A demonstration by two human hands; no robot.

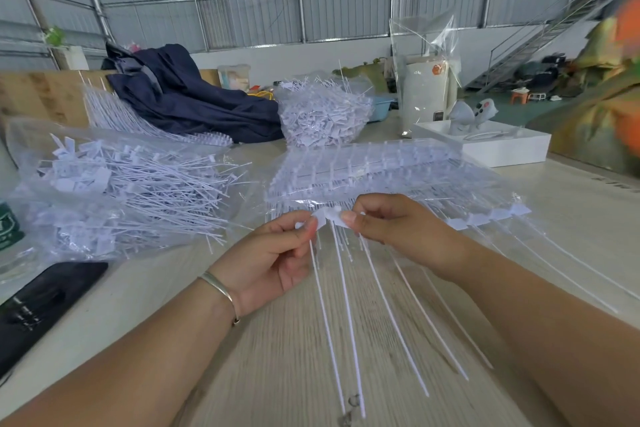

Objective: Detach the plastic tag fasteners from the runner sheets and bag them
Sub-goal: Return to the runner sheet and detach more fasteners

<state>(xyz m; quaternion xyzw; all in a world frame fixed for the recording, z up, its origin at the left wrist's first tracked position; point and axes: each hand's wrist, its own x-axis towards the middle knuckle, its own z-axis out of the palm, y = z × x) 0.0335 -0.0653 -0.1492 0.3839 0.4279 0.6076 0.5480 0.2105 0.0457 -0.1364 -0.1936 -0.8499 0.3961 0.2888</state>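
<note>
A runner sheet (485, 217) of white plastic tag fasteners lies across the table in front of me, its long thin tails trailing toward me. My left hand (273, 253) pinches one fastener's flat head (320, 217) at the sheet's left end. My right hand (394, 225) pinches the neighbouring heads just to the right. A stack of more runner sheets (363, 166) lies behind my hands. At the left, a clear plastic bag (114, 191) holds a heap of loose fasteners.
A second heap of fasteners (325, 114) sits in a bag at the back centre beside dark blue cloth (194, 97). A black phone (41, 305) lies at the left edge. A white box (485, 142) and an upright clear bag (426, 55) stand at the right.
</note>
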